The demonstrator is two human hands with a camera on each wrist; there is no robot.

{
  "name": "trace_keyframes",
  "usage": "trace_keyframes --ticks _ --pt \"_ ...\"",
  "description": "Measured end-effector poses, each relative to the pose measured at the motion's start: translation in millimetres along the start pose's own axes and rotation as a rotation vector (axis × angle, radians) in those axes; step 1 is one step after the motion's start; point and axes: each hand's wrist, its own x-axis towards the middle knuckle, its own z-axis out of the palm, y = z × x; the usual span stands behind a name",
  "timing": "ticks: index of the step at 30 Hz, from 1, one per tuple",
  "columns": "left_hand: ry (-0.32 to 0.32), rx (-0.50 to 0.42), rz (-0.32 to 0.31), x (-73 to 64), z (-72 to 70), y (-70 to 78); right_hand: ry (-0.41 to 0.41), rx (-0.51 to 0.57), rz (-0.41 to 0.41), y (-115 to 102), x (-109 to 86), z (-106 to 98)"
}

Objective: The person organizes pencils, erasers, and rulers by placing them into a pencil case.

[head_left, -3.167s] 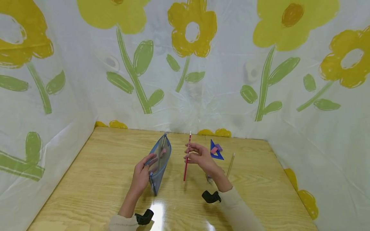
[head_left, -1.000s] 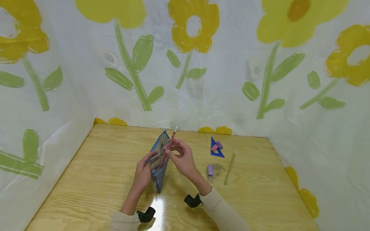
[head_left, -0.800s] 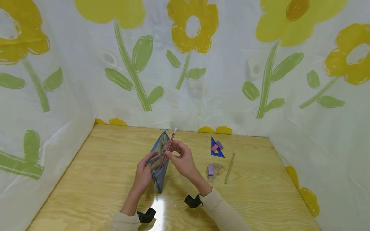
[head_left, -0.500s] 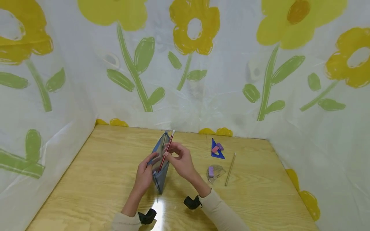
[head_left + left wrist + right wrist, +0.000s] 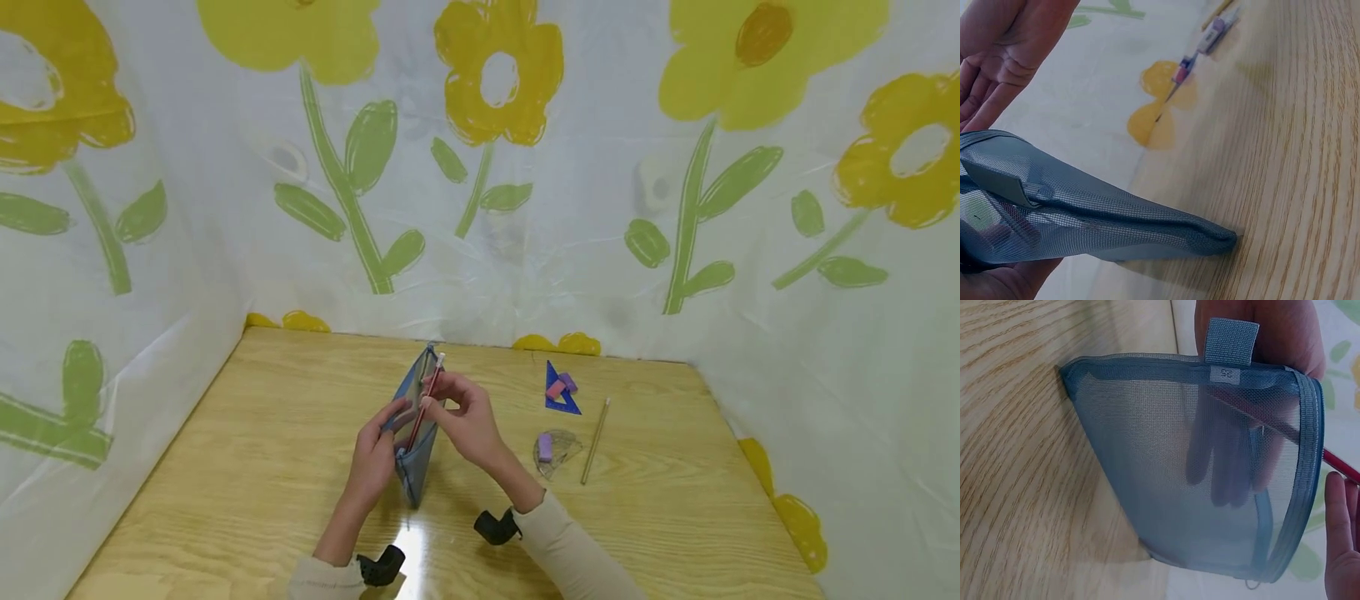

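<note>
My left hand (image 5: 372,454) grips a blue-grey mesh zip pouch (image 5: 417,475) by its side and holds its mouth apart. Through the mesh in the right wrist view, fingers of that hand show behind the pouch wall (image 5: 1141,456). A red pencil (image 5: 437,367) with a white end slants through the mouth, its lower part inside. My right hand (image 5: 468,421) pinches the pencil near its upper part, just right of the opening. From the left wrist the pouch (image 5: 1104,209) hides most of the pencil, and its lower corner is close to or touching the table.
To the right lie a blue set square (image 5: 553,403) with a pink eraser (image 5: 556,389) and a purple eraser (image 5: 568,383) on it. Nearer sit a clear protractor (image 5: 564,442), a lilac eraser (image 5: 545,447) and a gold pencil (image 5: 596,442). A flowered curtain (image 5: 570,275) surrounds the table.
My right hand has brought the red pencil left from beside the pouch into its mouth. Over the last second the pencil has slid lower inside. My left hand keeps its hold.
</note>
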Motion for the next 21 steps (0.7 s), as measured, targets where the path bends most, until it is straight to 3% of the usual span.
trace_keyframes --ticks 6,13,21 --pt "-0.011 -0.041 -0.003 -0.1 0.8 -0.1 -0.003 -0.011 0.012 -0.4 -0.7 -1.8" --pt "-0.003 0.017 -0.016 0.6 0.8 -2.2 -0.029 0.011 -0.014 2.9 -2.7 -2.5" --pt "-0.037 -0.021 0.029 1.8 2.2 -4.9 -0.026 0.009 -0.053 5.9 -6.2 -11.2"
